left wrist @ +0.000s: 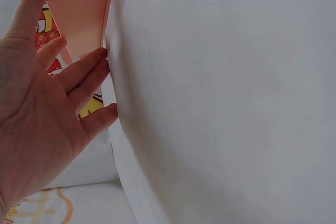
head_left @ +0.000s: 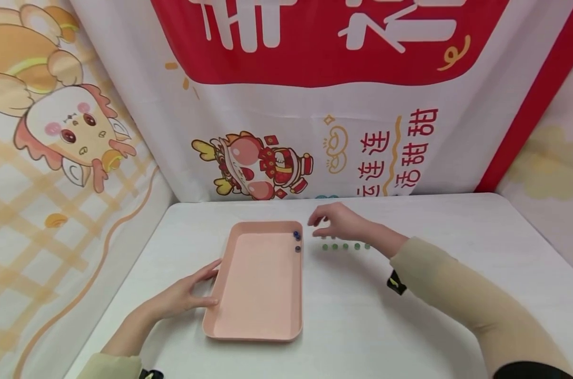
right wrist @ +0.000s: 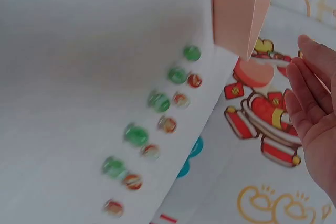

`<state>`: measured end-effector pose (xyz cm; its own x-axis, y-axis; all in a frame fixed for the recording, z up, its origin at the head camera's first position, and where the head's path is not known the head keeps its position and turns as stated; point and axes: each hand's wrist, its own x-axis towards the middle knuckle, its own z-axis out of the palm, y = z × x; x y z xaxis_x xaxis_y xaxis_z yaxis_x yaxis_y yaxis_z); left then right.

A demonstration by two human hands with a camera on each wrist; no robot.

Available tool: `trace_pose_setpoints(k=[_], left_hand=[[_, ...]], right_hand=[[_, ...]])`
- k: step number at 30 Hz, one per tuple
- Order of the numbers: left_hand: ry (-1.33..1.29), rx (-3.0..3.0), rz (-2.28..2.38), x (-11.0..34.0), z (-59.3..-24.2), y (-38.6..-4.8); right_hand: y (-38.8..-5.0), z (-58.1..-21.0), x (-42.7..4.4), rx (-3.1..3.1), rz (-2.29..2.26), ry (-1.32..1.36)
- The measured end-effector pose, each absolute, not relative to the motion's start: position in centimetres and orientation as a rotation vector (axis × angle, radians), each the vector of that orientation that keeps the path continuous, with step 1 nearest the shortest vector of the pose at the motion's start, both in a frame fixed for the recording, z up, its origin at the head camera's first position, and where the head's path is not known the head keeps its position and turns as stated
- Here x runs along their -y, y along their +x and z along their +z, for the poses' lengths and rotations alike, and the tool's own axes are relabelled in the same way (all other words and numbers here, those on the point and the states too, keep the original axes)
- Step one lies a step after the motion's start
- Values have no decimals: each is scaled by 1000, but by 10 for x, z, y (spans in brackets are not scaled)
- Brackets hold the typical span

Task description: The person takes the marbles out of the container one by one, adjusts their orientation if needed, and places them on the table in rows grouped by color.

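Observation:
A pink rectangular tray (head_left: 267,332) lies on the white table. Three small dark blue balls (head_left: 297,249) sit inside it, by its far right corner. My left hand (head_left: 184,297) rests against the tray's left side with fingers extended; its fingertips touch the wall. Above the table, just right of that far corner, my right hand (head_left: 343,221) hovers with fingers slightly bent, and nothing shows between them. Beneath it, green glass marbles (right wrist: 136,135) form a row, with a second row of clear marbles with orange-red swirls (right wrist: 167,124) alongside.
The white table (head_left: 386,326) meets a hanging printed cloth (head_left: 286,110) at its far edge. Another patterned cloth (head_left: 54,210) hangs along the left side. A black band (head_left: 396,282) is at the right wrist.

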<state>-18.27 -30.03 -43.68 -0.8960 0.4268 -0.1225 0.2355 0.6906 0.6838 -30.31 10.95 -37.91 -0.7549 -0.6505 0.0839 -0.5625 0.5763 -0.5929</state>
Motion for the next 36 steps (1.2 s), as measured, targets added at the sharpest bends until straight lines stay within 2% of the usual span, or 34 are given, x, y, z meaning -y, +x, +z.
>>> trace_pose_setpoints(k=[5,15,27,36], left_hand=[[537,-2642,1005,301,-439,-182],[522,-2642,996,299,-438,-182],[479,-2625,1001,300,-438,-181],[513,-2636,1005,300,-438,-181]], right_hand=[[-314,-377,-79,-2601,-805,-1147],[-323,-392,-41,-2515,-629,-1134],[-325,-407,-33,-2454,-544,-1043],[-326,-402,-25,-2449,-424,-924]])
